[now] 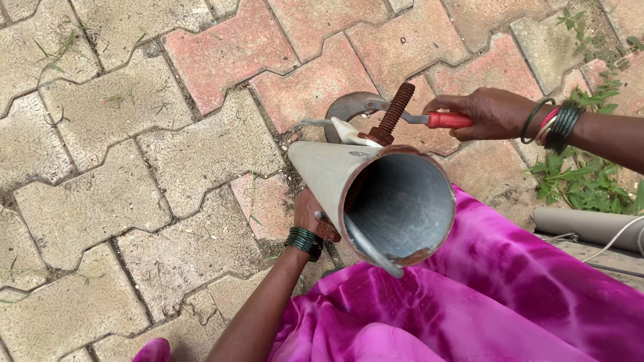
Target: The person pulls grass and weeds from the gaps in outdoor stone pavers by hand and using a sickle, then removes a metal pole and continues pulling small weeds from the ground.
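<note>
Centre of frame: grey metal funnel-shaped cone with wire handle (376, 201), wide mouth toward the camera, narrow end pointing to upper left. Left hand (310, 216), green bangles at the wrist, closed around the cone's underside at lower centre; fingers mostly hidden behind the cone. Rusty threaded bolt (391, 115) standing tilted just above the cone's rim, upper centre. Right hand (484, 112), dark bangles at the wrist, upper right, gripping the red handle of a curved grey sickle-like blade tool (362, 107); blade arcing behind the bolt. White piece (350, 133) just beside the bolt base, kind not clear. Below: interlocking grey and red paving stones (134, 167). Magenta cloth (483, 302) at lower right.
</note>
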